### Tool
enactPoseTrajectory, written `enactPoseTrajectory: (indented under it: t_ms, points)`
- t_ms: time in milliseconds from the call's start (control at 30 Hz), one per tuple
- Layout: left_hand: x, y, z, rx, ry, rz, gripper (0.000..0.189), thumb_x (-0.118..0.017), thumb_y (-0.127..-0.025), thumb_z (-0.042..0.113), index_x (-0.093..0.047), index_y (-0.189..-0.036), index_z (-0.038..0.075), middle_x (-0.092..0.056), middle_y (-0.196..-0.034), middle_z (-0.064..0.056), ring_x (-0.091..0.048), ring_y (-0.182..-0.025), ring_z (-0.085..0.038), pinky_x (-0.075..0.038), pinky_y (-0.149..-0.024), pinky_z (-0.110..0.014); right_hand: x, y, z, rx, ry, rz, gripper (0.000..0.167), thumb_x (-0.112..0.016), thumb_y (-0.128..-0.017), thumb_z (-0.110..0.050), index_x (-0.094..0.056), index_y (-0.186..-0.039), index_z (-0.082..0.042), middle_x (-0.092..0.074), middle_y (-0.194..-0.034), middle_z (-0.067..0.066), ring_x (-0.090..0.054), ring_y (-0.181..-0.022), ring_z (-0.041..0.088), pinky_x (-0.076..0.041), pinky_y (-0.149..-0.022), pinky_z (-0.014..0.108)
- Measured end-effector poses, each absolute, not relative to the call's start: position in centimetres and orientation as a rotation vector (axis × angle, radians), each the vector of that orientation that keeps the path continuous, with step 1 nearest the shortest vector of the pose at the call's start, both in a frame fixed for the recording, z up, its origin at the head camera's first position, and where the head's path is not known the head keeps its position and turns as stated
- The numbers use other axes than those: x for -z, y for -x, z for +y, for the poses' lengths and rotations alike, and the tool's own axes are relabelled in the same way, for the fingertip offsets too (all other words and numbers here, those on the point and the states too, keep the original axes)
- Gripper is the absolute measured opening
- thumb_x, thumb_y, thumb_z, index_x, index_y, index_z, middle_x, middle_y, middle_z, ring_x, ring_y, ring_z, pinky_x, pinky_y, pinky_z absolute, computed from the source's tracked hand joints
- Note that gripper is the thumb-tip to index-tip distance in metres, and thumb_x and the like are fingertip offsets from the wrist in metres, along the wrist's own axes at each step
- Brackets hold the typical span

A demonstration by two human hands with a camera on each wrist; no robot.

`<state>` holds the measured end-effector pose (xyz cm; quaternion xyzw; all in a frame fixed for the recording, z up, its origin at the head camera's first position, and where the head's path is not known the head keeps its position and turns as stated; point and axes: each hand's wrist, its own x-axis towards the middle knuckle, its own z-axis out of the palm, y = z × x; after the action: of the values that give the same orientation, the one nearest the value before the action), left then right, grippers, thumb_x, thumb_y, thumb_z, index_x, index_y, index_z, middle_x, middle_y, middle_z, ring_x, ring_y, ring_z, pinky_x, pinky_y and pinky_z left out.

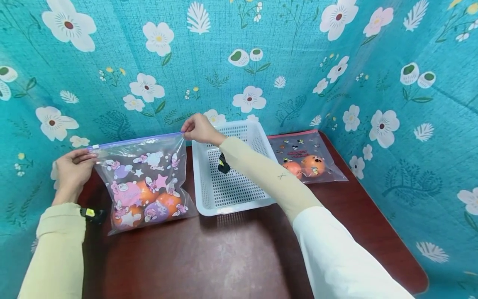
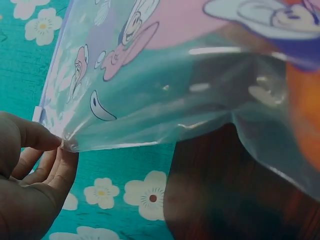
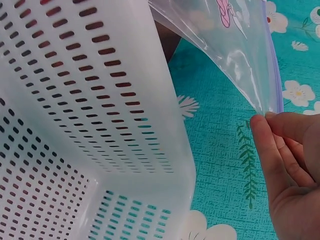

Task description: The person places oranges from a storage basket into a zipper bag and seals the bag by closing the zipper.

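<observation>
A clear zip bag (image 1: 149,166) with pink and purple cartoon prints stands stretched out at the left of the table, with several orange round fruits (image 1: 169,202) in its bottom. Its purple zip edge runs along the top, and the white slider (image 1: 96,146) sits at the left end. My left hand (image 1: 74,170) pinches the bag's upper left corner, as the left wrist view (image 2: 37,170) also shows. My right hand (image 1: 201,129) reaches across the basket and pinches the upper right corner between thumb and finger.
A white perforated plastic basket (image 1: 199,195) stands in the middle, beneath my right forearm. Right of it lies a second zip bag (image 1: 321,143) with a red edge and orange fruits inside. Floral cloth (image 1: 209,62) hangs behind the dark red table (image 1: 224,257).
</observation>
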<state>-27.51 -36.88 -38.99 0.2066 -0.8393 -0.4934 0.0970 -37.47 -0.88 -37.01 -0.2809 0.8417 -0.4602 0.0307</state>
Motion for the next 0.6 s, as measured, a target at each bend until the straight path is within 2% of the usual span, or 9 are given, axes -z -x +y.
enactPoseTrajectory:
  t_ms: [100, 233, 333, 433, 533, 600]
  points:
    - [39.2, 28.0, -36.7, 1.469, -0.638, -2.504, 0.044, -0.058, -0.102, 0.015, -0.053, -0.144, 0.004, -0.052, -0.083, 0.025, -0.054, -0.078, 0.010, -0.044, -0.065, -0.003, 37.1, 37.9, -0.9, 1.398, 0.859, 2.608, 0.006, -0.072, -0.091, 0.001, -0.074, -0.095, 0.004, -0.074, -0.087, 0.015, -0.070, -0.074, 0.016, -0.056, -0.067, 0.024]
    - [39.1, 28.7, -36.6, 1.439, -0.679, -2.550, 0.048, -0.056, -0.103, 0.017, -0.050, -0.149, 0.007, -0.051, -0.088, 0.023, -0.053, -0.079, 0.011, -0.052, -0.083, -0.012, 37.3, 38.3, -0.8, 1.407, 0.825, 2.613, 0.005, -0.071, -0.091, 0.002, -0.074, -0.095, 0.004, -0.074, -0.088, 0.015, -0.071, -0.077, 0.019, -0.057, -0.068, 0.025]
    - [39.2, 29.1, -36.5, 1.376, -0.670, -2.619, 0.050, -0.052, -0.104, 0.017, -0.046, -0.152, 0.007, -0.052, -0.098, 0.017, -0.050, -0.081, 0.009, -0.052, -0.085, -0.014, 37.8, 38.6, -0.8, 1.402, 0.782, 2.623, 0.005, -0.071, -0.092, 0.001, -0.074, -0.096, 0.002, -0.072, -0.090, 0.013, -0.070, -0.079, 0.019, -0.057, -0.071, 0.025]
    - [39.3, 29.2, -36.2, 1.330, -0.622, -2.660, 0.050, -0.050, -0.103, 0.014, -0.045, -0.152, 0.002, -0.057, -0.114, 0.003, -0.049, -0.083, 0.003, -0.045, -0.069, -0.008, 38.3, 38.6, -0.8, 1.391, 0.739, 2.634, 0.006, -0.070, -0.093, 0.001, -0.073, -0.098, 0.002, -0.072, -0.092, 0.013, -0.069, -0.081, 0.019, -0.056, -0.072, 0.025]
    - [39.5, 29.4, -35.7, 1.286, -0.580, -2.697, 0.051, -0.048, -0.102, 0.011, -0.044, -0.151, -0.004, -0.057, -0.130, -0.016, -0.050, -0.086, -0.006, -0.041, -0.063, -0.009, 38.6, 38.6, -0.8, 1.382, 0.712, 2.649, 0.007, -0.070, -0.093, 0.001, -0.073, -0.099, 0.003, -0.072, -0.092, 0.015, -0.069, -0.081, 0.020, -0.056, -0.071, 0.025]
    - [39.6, 29.6, -35.4, 1.263, -0.556, -2.725, 0.052, -0.046, -0.102, 0.012, -0.041, -0.151, -0.007, -0.054, -0.137, -0.025, -0.052, -0.092, -0.014, -0.040, -0.062, -0.010, 38.8, 38.7, -0.8, 1.378, 0.704, 2.658, 0.008, -0.069, -0.093, 0.002, -0.073, -0.100, 0.003, -0.072, -0.093, 0.015, -0.069, -0.081, 0.020, -0.056, -0.072, 0.025]
